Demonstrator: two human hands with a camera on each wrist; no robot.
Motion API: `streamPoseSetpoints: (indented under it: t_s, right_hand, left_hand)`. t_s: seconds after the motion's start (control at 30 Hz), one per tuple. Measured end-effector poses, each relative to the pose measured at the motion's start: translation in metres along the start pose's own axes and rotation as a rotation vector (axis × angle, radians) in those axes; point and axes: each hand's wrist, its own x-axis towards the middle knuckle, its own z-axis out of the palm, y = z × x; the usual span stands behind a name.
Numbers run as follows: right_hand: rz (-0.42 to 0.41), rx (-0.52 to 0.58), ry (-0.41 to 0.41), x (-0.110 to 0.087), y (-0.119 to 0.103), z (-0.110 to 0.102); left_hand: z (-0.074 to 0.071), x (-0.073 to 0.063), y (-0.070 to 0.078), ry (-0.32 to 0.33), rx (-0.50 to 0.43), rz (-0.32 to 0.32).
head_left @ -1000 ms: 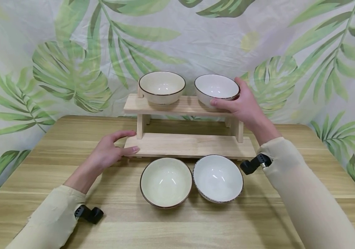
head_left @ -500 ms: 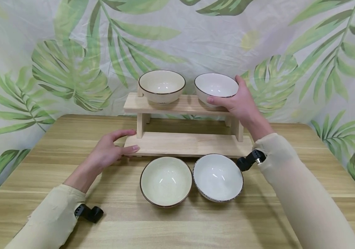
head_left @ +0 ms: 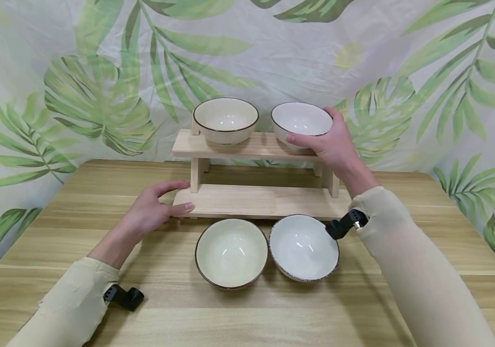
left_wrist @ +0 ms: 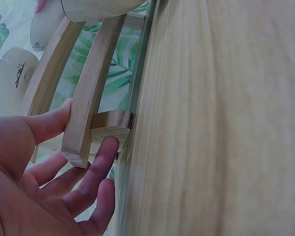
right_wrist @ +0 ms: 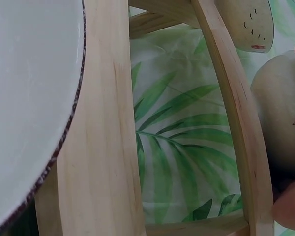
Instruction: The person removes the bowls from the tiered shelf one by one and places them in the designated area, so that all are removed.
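Note:
A two-tier wooden stand (head_left: 269,200) carries two bowls on its upper board. The right one is a white dark-rimmed bowl (head_left: 300,119), and my right hand (head_left: 336,144) grips its right side, thumb in front and fingers around the far side. In the right wrist view this bowl (right_wrist: 280,113) is partly cut off at the edge. Left of it rests a cream bowl (head_left: 225,118). My left hand (head_left: 149,209) holds the left end of the lower board, thumb and fingers on opposite sides of it, as the left wrist view shows with the board end (left_wrist: 78,147).
In front of the stand, a second cream bowl (head_left: 231,255) and a white bowl with a speckled rim (head_left: 301,248) sit side by side on the wooden table (head_left: 212,318). A leaf-print cloth (head_left: 295,62) hangs behind the table.
My right hand has shifted slightly left around the white bowl, its wrist and forearm moving left too. The white bowl has moved very slightly left. My left hand stays in place.

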Motion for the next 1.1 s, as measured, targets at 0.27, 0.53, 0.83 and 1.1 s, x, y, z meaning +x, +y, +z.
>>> streamPoseSetpoints:
  t_s: [0.27,0.53,0.83,1.1]
  right_hand:
    - [-0.002,-0.016,0.022,-0.004,0.002,0.001]
    - [-0.007,-0.042,0.053,-0.013,0.004,-0.003]
    - [-0.025,-0.051,0.059,-0.028,0.007,-0.013]
    - [-0.034,-0.008,0.060,-0.044,0.011,-0.025]
  left_hand:
    - [0.000,-0.001,0.000,-0.001,0.000,-0.002]
    - [0.001,0.000,0.000,-0.005,-0.008,0.000]
    - [0.000,-0.001,0.000,0.004,0.008,-0.002]
    - [0.001,0.000,0.000,0.001,-0.002,0.002]
